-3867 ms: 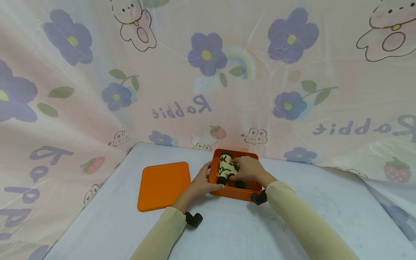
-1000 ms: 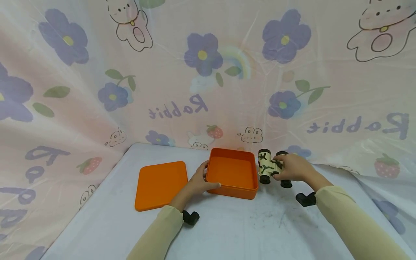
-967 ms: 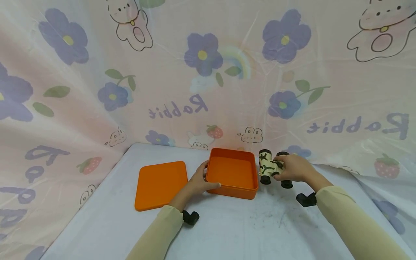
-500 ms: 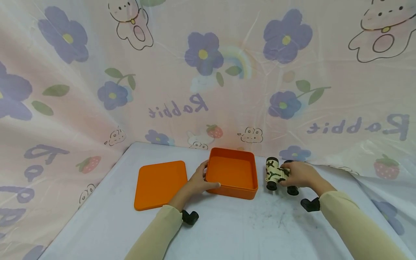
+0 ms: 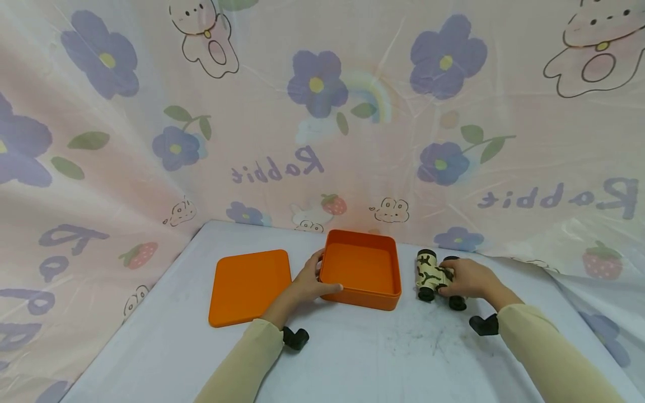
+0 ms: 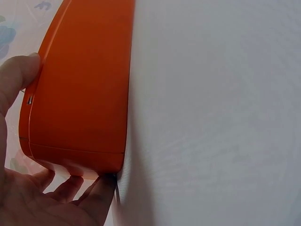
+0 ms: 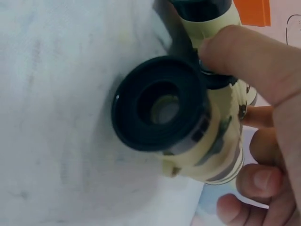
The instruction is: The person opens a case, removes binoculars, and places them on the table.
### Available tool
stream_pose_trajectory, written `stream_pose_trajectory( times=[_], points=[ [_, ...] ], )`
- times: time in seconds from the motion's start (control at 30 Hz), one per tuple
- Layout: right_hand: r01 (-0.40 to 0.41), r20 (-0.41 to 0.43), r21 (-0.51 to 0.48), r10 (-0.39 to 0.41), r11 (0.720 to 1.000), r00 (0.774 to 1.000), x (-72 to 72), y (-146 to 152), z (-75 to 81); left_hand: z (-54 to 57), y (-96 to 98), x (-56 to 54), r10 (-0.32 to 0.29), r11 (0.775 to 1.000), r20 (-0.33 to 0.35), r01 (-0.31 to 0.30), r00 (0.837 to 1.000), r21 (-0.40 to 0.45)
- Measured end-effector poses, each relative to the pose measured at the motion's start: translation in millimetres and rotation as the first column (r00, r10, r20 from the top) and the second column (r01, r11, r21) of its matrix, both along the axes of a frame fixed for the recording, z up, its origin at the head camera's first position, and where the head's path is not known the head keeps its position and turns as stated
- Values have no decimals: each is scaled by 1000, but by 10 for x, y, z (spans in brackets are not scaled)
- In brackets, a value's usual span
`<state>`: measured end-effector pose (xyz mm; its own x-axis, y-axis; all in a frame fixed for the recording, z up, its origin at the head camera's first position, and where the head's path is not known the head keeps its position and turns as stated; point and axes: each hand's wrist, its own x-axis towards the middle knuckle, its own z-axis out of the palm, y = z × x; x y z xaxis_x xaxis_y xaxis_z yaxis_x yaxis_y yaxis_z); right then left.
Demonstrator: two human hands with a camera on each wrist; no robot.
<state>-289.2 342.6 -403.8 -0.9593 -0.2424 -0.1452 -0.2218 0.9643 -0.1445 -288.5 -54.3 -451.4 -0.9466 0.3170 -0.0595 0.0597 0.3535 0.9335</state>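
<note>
At the right of the head view, my right hand [image 5: 473, 279] grips camouflage-patterned toy binoculars [image 5: 428, 274] by the middle bridge, low at the table surface. Seen from the right wrist, the thumb presses between the two barrels, and a dark eyepiece [image 7: 162, 113] faces the camera. My left hand [image 5: 304, 284] holds the left front corner of a square orange box [image 5: 359, 298], which stands uncovered with nothing inside. In the left wrist view, the thumb lies at the box's rim while the other fingers curl against its side, one fingertip near its bottom edge.
A flat orange lid [image 5: 250, 288] lies on the white table [image 5: 353, 358] left of the box. Behind, a printed curtain [image 5: 363, 157] hangs at the table's back edge. Black wrist mounts [image 5: 295, 338] stick out beneath both sleeves.
My right hand lifted the binoculars out of the box and carried them right. In the last second they came farther right and down toward the table. My left hand stayed at the box.
</note>
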Motion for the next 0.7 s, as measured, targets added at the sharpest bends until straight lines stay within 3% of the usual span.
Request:
stream_pose_trajectory(
  times=[0.3,0.7],
  points=[
    [13,4,-22,-13,1000,1000,10,19,-41,14,-5,11,-3,1000,5,3,1000,-4],
    [46,111,-46,-40,998,993,-38,55,16,2,-6,14,-20,1000,-7,20,1000,-2]
  ],
)
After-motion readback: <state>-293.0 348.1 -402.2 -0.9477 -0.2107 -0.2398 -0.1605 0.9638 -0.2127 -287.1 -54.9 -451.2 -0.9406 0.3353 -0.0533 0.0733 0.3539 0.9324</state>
